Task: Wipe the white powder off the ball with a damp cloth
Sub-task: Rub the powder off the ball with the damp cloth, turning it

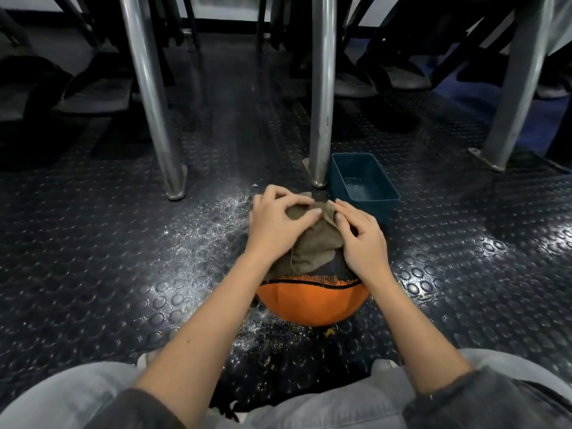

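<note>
Grey-trousered knees at bottom edge, forearms reaching forward. Orange ball on studded floor directly ahead, under both hands. Brown cloth draped over ball's top. Left hand grips cloth; right hand seemingly pinches its edge. Blue tub beyond, right side.

gym-like hall: studded rubber floor, steel legs

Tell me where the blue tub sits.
In the head view, the blue tub stands on the floor right of centre, beside a metal leg, just beyond the ball.
</note>
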